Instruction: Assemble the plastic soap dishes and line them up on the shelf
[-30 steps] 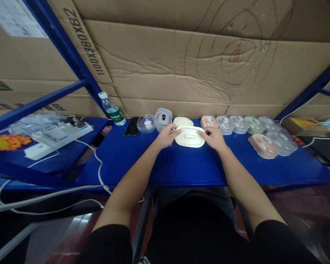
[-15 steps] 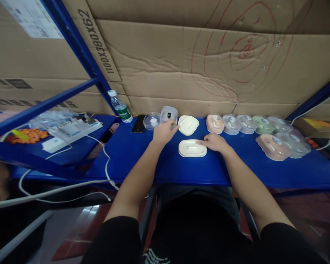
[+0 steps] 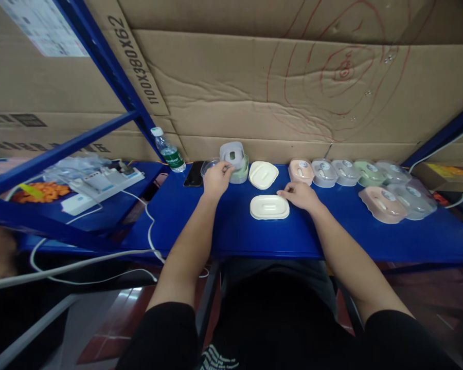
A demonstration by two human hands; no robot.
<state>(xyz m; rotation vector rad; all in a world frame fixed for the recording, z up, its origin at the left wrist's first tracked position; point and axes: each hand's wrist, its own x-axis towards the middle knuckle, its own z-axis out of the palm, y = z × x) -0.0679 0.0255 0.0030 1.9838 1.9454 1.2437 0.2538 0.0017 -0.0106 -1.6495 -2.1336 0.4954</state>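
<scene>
My left hand [image 3: 217,179] pinches the near edge of a grey plastic lid with a hole in it [image 3: 232,154]. That lid is raised and tilted over a pale green container [image 3: 239,173]. My right hand [image 3: 299,194] rests by the upper right corner of a cream oblong piece with a raised middle [image 3: 269,207]. Its thumb and fingers are apart and hold nothing. Behind the oblong piece lies a cream rounded-square piece [image 3: 263,175]. A clear plastic cover [image 3: 208,166] is partly hidden behind my left hand.
Several lidded boxes in pink [image 3: 301,172], grey [image 3: 324,172] and green [image 3: 370,174] stand along the back right. A black phone [image 3: 193,174] and a water bottle [image 3: 171,153] are at the back left. White cables [image 3: 150,231] hang by a blue frame post [image 3: 111,72].
My left hand has moved left and lifted the grey lid, showing the green container underneath. My right thumb has come off the oblong piece; the hand has risen slightly.
</scene>
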